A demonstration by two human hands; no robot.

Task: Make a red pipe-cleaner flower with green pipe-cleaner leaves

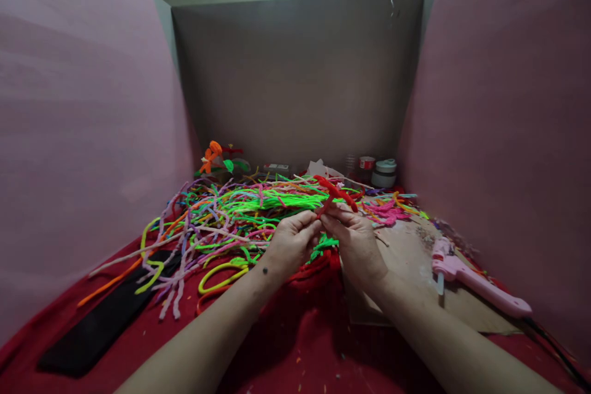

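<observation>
My left hand and my right hand meet at the middle, fingertips pinched together. Between them they hold a red pipe cleaner, bent so that a fuzzy red bar stands out above the fingers. Its lower end is hidden in my fingers. Just behind the hands spreads a large tangled heap of pipe cleaners in green, pink, lilac, orange and yellow. More red pipe cleaners lie below my hands.
A pink hot glue gun rests on a cardboard sheet at right, its cord trailing off. Yellow-handled scissors and a black strip lie at left. An orange pipe-cleaner flower and a lidded jar stand at the back.
</observation>
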